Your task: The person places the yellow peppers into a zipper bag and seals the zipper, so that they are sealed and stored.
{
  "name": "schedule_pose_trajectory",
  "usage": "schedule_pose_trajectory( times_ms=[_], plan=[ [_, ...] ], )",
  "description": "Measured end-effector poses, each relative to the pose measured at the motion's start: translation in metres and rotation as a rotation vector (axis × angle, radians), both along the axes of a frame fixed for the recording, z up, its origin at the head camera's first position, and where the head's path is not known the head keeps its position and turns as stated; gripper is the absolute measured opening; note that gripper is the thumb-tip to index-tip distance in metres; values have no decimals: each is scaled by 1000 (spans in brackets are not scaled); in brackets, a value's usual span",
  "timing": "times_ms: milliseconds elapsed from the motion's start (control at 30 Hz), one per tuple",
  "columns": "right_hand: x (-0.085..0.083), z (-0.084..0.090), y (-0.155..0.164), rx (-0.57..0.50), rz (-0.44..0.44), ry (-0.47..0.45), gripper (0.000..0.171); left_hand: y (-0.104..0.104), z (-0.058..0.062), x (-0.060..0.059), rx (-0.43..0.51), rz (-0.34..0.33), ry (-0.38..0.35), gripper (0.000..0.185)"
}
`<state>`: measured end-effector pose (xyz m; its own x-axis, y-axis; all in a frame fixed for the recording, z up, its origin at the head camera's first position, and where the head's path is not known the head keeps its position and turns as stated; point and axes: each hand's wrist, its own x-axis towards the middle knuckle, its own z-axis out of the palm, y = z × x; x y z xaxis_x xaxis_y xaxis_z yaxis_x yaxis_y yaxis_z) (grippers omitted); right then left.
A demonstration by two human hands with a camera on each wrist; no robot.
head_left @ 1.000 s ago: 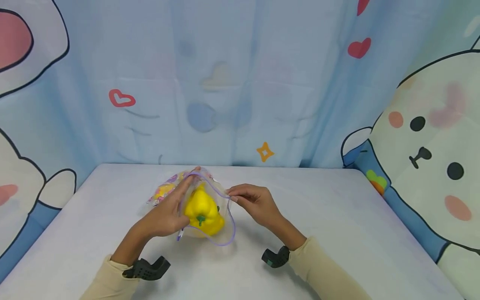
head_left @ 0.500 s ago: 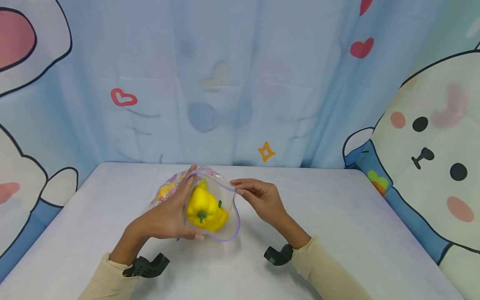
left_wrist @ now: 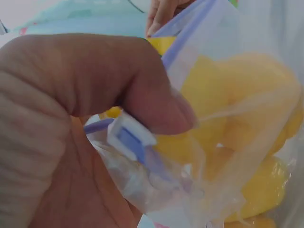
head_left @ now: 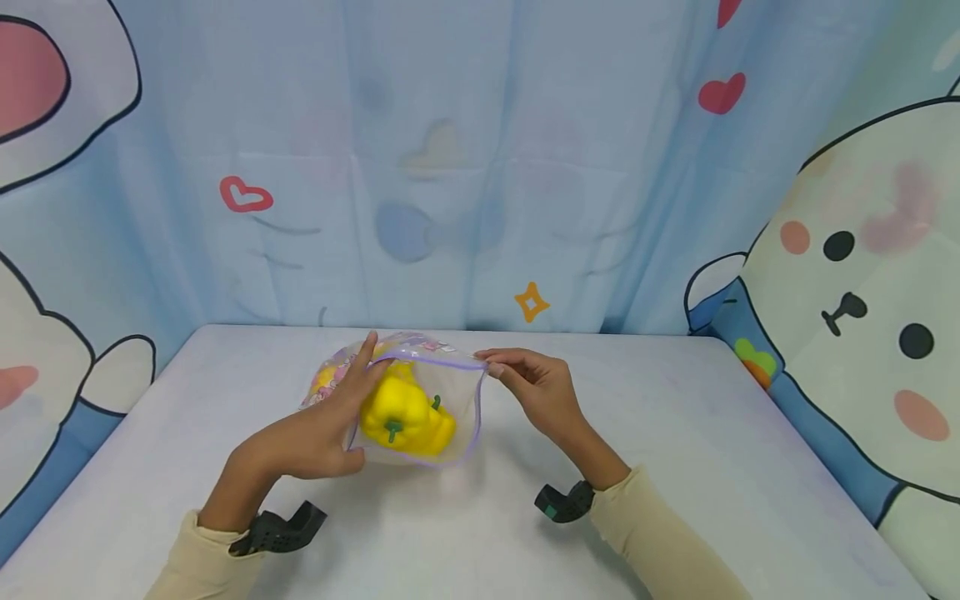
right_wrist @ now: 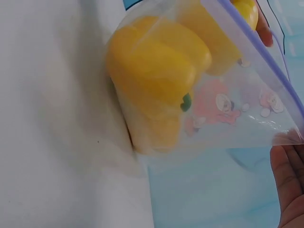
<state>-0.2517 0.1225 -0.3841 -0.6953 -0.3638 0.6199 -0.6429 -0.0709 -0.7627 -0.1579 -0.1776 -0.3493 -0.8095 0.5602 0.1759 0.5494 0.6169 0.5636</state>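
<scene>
1. A clear plastic zip bag with a purple seal strip [head_left: 450, 400] is being held just above the white table [head_left: 675, 467].
2. Yellow toy bell peppers with green stems [head_left: 405, 417] are being shown inside it.
3. Its slider end is being pinched by the left hand [head_left: 315, 433]; the far corner is being pinched by the right hand [head_left: 540, 392].

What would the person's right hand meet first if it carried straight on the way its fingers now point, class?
The right hand points left, pinching the corner of the zip bag. Going straight on, it would probably meet the yellow pepper inside first, then the left hand, though depth is unclear.
</scene>
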Motion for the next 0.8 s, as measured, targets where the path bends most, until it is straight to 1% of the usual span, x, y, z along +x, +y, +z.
schedule_pose_trajectory(
  times_ms=[67,167,233,333,367,433,500,567,700,800],
  plan=[
    [2,5,2,-3,-4,0,18,-4,1,-1,34,-13,19,98],
    [7,13,4,-7,-7,7,19,-9,1,-3,83,-14,62,84],
    [10,18,6,-7,-17,7,18,-13,1,-5,124,0,86,76],
    [10,19,9,-6,-36,-3,18,-17,1,-9,156,55,112,72],
    [8,17,10,-8,-39,-7,19,-18,1,-9,154,77,118,72],
    [3,13,12,-7,-45,-8,20,-20,1,-10,120,117,137,71],
    [-3,8,14,-11,-42,-10,21,-21,2,-11,79,142,164,67],
    [-6,4,15,-17,-36,-6,22,-22,3,-10,46,152,185,65],
    [-7,6,16,-44,0,11,21,-21,8,-8,-9,176,224,64],
    [-6,10,17,-65,26,53,19,-21,13,-4,-31,197,279,62]
  ],
)
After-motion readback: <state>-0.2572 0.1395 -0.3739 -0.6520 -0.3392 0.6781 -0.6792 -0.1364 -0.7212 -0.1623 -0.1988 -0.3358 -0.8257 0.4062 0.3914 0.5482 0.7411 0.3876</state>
